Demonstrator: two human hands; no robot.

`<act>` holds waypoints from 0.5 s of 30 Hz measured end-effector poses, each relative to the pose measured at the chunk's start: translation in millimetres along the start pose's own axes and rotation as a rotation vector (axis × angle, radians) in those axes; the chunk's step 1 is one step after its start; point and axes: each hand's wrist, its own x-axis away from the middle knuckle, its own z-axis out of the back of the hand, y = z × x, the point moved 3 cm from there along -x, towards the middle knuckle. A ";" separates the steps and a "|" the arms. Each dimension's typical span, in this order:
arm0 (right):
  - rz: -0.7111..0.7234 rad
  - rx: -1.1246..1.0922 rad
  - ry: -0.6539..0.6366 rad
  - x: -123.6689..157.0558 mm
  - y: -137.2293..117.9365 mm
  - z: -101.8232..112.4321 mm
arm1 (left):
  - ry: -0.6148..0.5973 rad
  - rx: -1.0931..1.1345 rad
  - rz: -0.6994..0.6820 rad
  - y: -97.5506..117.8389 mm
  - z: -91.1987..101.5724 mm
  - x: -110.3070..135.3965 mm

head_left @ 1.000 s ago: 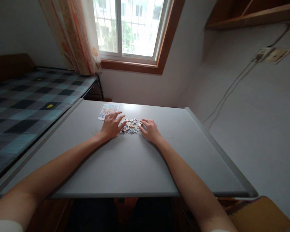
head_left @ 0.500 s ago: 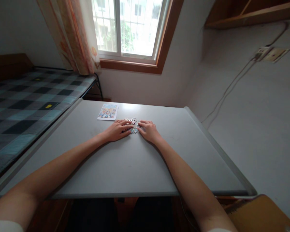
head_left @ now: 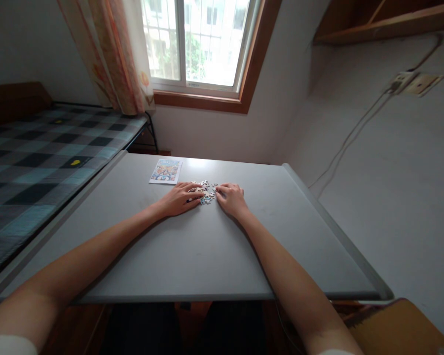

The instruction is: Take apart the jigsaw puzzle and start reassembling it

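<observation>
A small heap of loose jigsaw pieces (head_left: 207, 193) lies on the grey table (head_left: 192, 246), far from me. My left hand (head_left: 178, 198) lies flat on the table at the heap's left side, its fingers stretched onto the pieces. My right hand (head_left: 231, 198) rests at the heap's right side with the fingers slightly curled, the fingertips touching the pieces. Neither hand has lifted anything. A colourful picture card (head_left: 166, 170) lies flat just behind and left of the heap.
A bed with a checked blue and black cover (head_left: 33, 158) runs along the table's left edge. A white wall (head_left: 392, 187) stands close on the right with a cable and socket (head_left: 410, 84). A window and curtain (head_left: 114, 54) are behind.
My left hand slid right from beside the card onto the pieces. Both hands pushed the spread pieces inward into a tighter heap, then the right hand eased slightly right.
</observation>
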 end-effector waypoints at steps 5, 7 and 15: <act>-0.053 -0.044 0.054 -2.0 2.0 2.3 | 0.015 0.007 -0.002 0.4 1.3 -0.4; -0.099 -0.094 0.070 -3.7 3.4 3.3 | 0.024 0.011 0.002 -0.1 1.6 -0.3; -0.194 -0.060 0.113 -4.8 10.8 3.3 | 0.030 0.062 0.015 0.1 2.7 -1.3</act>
